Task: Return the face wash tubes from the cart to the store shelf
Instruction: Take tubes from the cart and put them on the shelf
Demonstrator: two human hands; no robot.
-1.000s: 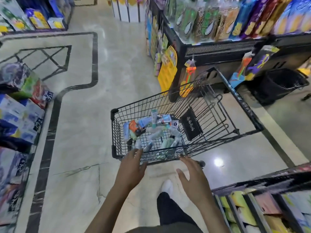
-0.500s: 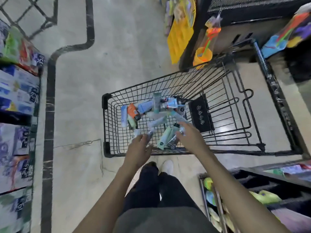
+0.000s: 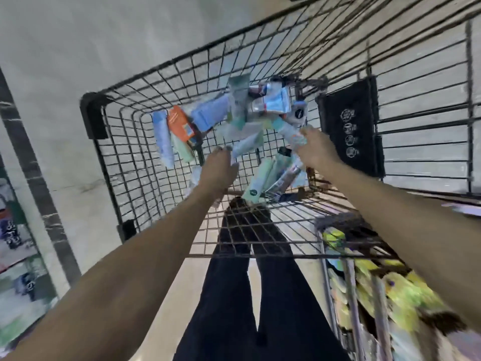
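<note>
Several face wash tubes [image 3: 260, 105] lie in a loose heap on the floor of a black wire cart [image 3: 93, 113]; among them are an orange one [image 3: 179, 123], a pale blue one [image 3: 162, 142] and green ones [image 3: 263, 178]. Both my arms reach down into the cart. My left hand [image 3: 218, 168] hovers over the near left of the heap, fingers stretched forward, nothing in it. My right hand [image 3: 316, 149] has its fingertips on a pale tube [image 3: 290, 132] at the heap's right; blur hides whether they close round it.
A black flap [image 3: 348, 126] with white icons hangs inside the cart right of the heap. A store shelf [image 3: 377, 282] with yellow-green packs stands at my lower right. Packaged goods [image 3: 15, 256] line the left edge. My dark-trousered legs [image 3: 234, 308] stand behind the cart.
I have leaned in over the cart, so it fills the view. Both hands went from outside the near rim down to the tubes.
</note>
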